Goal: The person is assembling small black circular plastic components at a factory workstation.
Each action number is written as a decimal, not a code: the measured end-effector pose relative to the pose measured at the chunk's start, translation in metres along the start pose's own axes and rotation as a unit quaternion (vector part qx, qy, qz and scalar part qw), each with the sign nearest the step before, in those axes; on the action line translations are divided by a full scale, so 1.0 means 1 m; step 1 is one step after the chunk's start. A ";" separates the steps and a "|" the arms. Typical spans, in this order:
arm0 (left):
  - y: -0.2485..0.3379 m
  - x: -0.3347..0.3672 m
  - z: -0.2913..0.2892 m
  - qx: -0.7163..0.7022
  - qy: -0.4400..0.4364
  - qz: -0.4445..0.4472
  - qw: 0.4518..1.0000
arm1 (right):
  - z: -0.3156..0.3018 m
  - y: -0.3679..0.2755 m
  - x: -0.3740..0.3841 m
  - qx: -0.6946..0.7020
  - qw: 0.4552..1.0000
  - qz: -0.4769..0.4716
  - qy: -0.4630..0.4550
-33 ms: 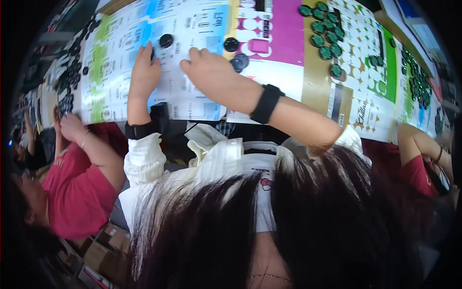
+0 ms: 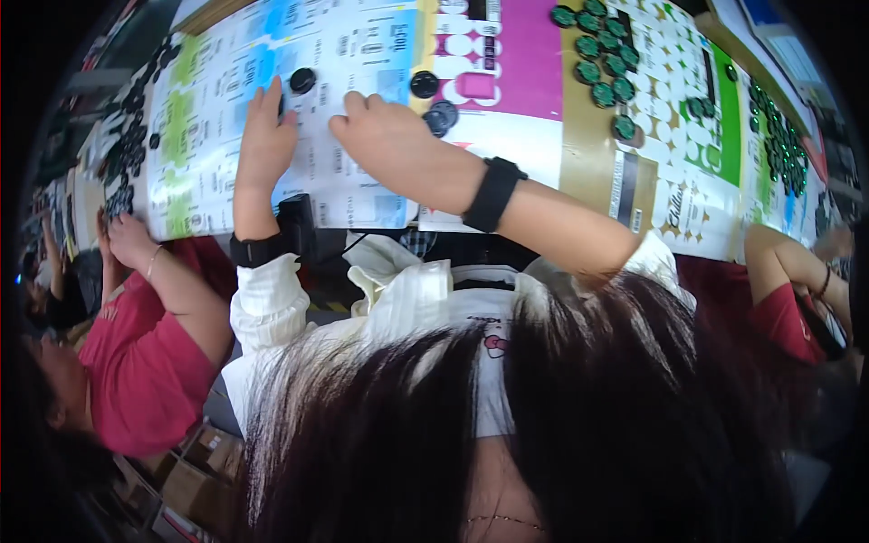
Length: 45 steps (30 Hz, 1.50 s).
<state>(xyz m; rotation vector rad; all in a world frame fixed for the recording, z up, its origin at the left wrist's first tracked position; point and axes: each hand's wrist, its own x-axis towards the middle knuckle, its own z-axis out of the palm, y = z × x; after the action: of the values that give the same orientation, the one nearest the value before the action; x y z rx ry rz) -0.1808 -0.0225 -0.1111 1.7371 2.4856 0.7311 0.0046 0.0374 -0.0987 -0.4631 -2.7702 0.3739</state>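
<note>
My left hand (image 2: pixel 267 136) is over the white-and-blue part of the printed sheets (image 2: pixel 348 195), its fingers pointing away from me. The dark edge of a black round piece shows between its fingers and thumb, mostly hidden. A whole black round piece (image 2: pixel 302 80) lies just beyond, between my two hands. My right hand (image 2: pixel 385 131) is curled, its fingertips bent down near the sheet; whatever they hold is out of sight. To its right are a black disc (image 2: pixel 424 84) and a dark pair of overlapping round pieces (image 2: pixel 441 118).
A pink block (image 2: pixel 475 86) lies on the magenta sheet. Several green-and-black round pieces (image 2: pixel 602 94) cluster farther right, with a dense glittering heap (image 2: pixel 785 154) at the right end. More black pieces (image 2: pixel 133 145) line the left end. Co-workers in red shirts (image 2: pixel 149 362) sit on either side.
The whole view has shifted slightly to the left. Both hands keep nearly the same pose and place over the sheets.
</note>
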 end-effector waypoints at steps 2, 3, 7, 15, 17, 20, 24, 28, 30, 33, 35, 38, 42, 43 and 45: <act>0.016 0.005 0.005 0.021 -0.005 0.039 0.999 | -0.006 0.002 -0.001 0.005 0.999 0.009 0.035; 0.034 0.014 0.000 0.005 -0.001 0.074 0.997 | -0.011 0.005 -0.001 0.009 0.998 0.010 0.054; 0.100 0.045 -0.018 -0.036 0.002 0.183 0.982 | -0.046 0.027 -0.012 0.043 0.996 0.048 0.059; 0.217 0.071 0.017 -0.143 -0.196 0.305 0.921 | -0.121 0.065 -0.134 0.276 0.872 0.324 0.242; 0.231 0.069 0.039 -0.145 -0.186 0.348 0.907 | -0.120 0.068 -0.154 0.312 0.849 0.342 0.256; 0.263 0.064 0.046 -0.147 -0.080 0.464 0.870 | -0.127 0.062 -0.175 0.350 0.792 0.396 0.307; 0.261 0.075 0.082 -0.115 -0.197 0.440 0.868 | -0.116 0.062 -0.175 0.423 0.741 0.394 0.341; 0.250 0.069 0.066 -0.158 -0.126 0.458 0.866 | -0.121 0.062 -0.173 0.457 0.746 0.368 0.316; 0.243 0.073 0.068 -0.062 -0.165 0.428 0.886 | -0.124 0.061 -0.171 0.462 0.752 0.351 0.313; 0.242 0.067 0.055 -0.049 -0.208 0.349 0.913 | -0.127 0.057 -0.166 0.456 0.756 0.345 0.317; 0.246 0.049 0.019 -0.111 -0.239 0.211 0.941 | -0.125 0.051 -0.160 0.442 0.764 0.337 0.328; 0.252 0.028 0.001 -0.377 -0.332 -0.040 0.864 | -0.130 0.045 -0.154 0.490 0.743 0.324 0.322; 0.235 0.003 -0.005 -0.526 -0.353 -0.018 0.774 | -0.136 0.042 -0.145 0.499 0.756 0.309 0.290; 0.234 -0.004 -0.007 -0.525 -0.351 -0.023 0.775 | -0.135 0.042 -0.143 0.491 0.767 0.307 0.276; 0.238 -0.018 -0.009 -0.593 -0.281 -0.027 0.755 | -0.133 0.044 -0.140 0.461 0.791 0.291 0.276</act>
<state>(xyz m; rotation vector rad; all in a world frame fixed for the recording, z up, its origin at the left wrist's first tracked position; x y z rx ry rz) 0.0331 0.0225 -0.0157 1.0762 1.1139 1.1569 0.1872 0.0552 -0.0254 -0.9369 -1.5382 1.3735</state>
